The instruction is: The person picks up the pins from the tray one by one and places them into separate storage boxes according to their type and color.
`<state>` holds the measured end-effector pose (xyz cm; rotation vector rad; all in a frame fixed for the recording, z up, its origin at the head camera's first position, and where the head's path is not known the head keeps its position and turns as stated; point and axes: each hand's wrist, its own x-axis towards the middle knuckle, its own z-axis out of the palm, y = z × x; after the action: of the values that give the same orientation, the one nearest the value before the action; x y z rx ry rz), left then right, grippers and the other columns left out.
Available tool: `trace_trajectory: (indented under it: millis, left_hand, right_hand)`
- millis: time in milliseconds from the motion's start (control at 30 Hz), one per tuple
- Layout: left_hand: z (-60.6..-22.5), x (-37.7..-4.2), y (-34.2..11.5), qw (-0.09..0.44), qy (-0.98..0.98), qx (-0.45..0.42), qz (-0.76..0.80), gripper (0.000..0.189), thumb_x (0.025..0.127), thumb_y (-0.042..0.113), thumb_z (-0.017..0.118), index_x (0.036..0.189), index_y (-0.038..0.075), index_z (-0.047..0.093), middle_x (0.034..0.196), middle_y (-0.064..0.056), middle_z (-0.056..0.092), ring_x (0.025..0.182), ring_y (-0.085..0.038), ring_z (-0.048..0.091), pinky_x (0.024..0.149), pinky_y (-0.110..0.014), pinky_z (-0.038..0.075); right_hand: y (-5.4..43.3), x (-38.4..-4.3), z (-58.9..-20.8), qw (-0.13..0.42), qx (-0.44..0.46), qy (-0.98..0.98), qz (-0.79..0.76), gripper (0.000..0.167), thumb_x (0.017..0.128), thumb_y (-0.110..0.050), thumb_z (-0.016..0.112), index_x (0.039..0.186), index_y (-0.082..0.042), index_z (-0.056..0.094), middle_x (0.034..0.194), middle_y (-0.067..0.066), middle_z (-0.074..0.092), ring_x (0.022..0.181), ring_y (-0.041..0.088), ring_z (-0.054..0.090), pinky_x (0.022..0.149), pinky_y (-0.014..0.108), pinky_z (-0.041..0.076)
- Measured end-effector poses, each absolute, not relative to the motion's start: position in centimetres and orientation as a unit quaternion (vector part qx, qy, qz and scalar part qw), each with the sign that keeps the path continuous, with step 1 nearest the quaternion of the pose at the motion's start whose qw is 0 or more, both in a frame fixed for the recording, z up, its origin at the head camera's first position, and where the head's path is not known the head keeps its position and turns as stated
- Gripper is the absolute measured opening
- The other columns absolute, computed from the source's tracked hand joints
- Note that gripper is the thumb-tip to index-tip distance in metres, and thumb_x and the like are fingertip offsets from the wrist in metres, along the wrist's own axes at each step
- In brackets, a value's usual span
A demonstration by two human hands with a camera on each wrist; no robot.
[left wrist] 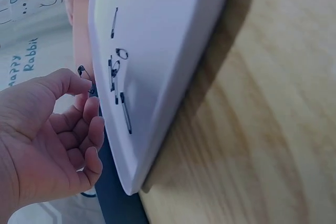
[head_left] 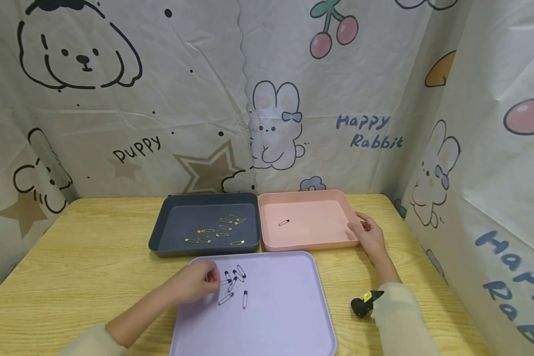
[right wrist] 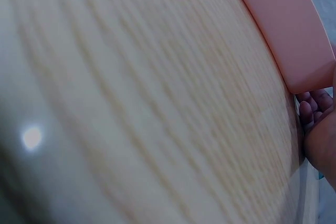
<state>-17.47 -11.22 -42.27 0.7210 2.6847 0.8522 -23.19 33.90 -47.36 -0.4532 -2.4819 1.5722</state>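
My left hand [head_left: 200, 281] is over the left part of the lilac tray [head_left: 289, 316]. Between its thumb and index finger it pinches a black safety pin [left wrist: 83, 71]; the other fingers curl loosely. Several black safety pins [head_left: 226, 298] lie on the lilac tray beside that hand. My right hand [head_left: 370, 235] grips the right edge of the pink tray [head_left: 311, 242], thumb over the rim. One dark safety pin [head_left: 284, 223] lies in the pink tray. In the right wrist view, fingers [right wrist: 310, 111] show by the tray's corner.
A dark grey tray [head_left: 178, 217] with several yellow safety pins [head_left: 225, 227] stands left of the pink tray, both behind the lilac one. A black device [head_left: 363, 304] is on the right wrist. Printed curtains [head_left: 160, 113] hang around the wooden table [head_left: 93, 247].
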Motion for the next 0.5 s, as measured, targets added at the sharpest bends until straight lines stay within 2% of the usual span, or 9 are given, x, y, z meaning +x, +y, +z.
trace_trajectory:
  millis: [267, 500]
  left_hand:
    - [-41.3, -18.4, -10.5, 0.123, 0.917, 0.234, 0.298, 0.005, 0.077, 0.007, 0.061, 0.075, 0.011, 0.059, 0.07, 0.003, 0.053, 0.064, -0.011, 0.047, 0.055, -0.021, 0.039]
    - [-40.8, -19.3, -10.2, 0.119, 0.917, 0.227, 0.304, 0.003, 0.079, 0.009, 0.061, 0.077, 0.01, 0.059, 0.072, 0.002, 0.053, 0.066, -0.011, 0.048, 0.055, -0.021, 0.04]
  right_hand:
    - [34.0, -23.3, -47.7, 0.083, -0.155, -0.829, 0.53, 0.059, 0.091, -0.038, 0.058, 0.143, -0.017, 0.039, 0.134, 0.015, 0.046, 0.117, 0.021, 0.042, 0.084, 0.017, 0.036]
    - [34.0, -23.4, -47.8, 0.088, -0.152, -0.829, 0.531, 0.057, 0.091, -0.036, 0.058, 0.142, -0.016, 0.04, 0.133, 0.015, 0.046, 0.116, 0.021, 0.043, 0.078, 0.01, 0.036]
